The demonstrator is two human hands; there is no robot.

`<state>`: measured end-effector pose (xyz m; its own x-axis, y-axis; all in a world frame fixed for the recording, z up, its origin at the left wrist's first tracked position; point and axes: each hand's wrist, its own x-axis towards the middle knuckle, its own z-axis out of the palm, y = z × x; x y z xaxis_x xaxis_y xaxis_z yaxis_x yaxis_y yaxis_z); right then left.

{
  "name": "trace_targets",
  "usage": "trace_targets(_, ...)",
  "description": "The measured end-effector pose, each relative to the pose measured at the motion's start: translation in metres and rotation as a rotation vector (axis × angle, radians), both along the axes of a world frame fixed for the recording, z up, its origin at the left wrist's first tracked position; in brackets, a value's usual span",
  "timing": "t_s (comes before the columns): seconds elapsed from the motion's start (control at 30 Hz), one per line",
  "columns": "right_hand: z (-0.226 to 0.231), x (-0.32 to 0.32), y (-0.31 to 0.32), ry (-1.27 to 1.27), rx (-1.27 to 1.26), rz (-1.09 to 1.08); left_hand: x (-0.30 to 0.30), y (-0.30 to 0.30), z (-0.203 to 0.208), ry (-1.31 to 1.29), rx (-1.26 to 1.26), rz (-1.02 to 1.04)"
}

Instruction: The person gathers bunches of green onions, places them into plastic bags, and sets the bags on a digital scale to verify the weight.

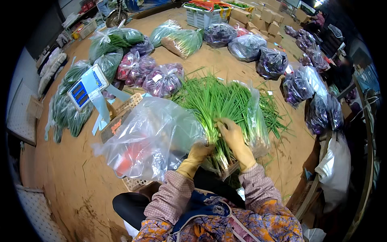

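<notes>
A large heap of green onions [217,97] lies before me, leaves pointing away and white stems toward my lap. My right hand [230,135], in a yellow glove, closes finger and thumb on stems near the top of a bunch. Lower down, my gloved left hand [200,153] is curled round the stems on the heap's left side; its fingertips are partly hidden. Beside it, a big clear plastic bag [155,133] spreads over a crate, with something red showing through. Another clear bag [258,121], holding green onions, lies right of my right hand.
A scale display [82,92] stands at the left, near bagged greens [72,105]. Bags of purple onions [163,80] sit beyond the heap, and dark purple bags [296,86] line the right. Cardboard boxes [266,18] and a white crate [203,18] are at the back. Another person [342,74] is at the far right.
</notes>
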<state>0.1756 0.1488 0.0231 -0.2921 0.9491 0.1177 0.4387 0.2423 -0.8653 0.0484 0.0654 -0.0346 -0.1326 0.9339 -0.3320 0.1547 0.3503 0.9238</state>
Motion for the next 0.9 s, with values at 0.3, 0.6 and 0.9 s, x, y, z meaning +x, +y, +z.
trace_targets(0.3,-0.016,-0.007,0.051,0.105,-0.488,0.133,-0.001,0.003,0.005,0.232,0.051,-0.08)
trace_targets(0.6,-0.014,-0.018,-0.007,-0.183,-0.156,0.084,0.0,0.0,-0.008,-0.115,0.021,0.121)
trace_targets(0.9,-0.033,-0.008,-0.022,0.107,0.363,0.323,0.0,0.0,0.002,-0.442,0.125,0.149)
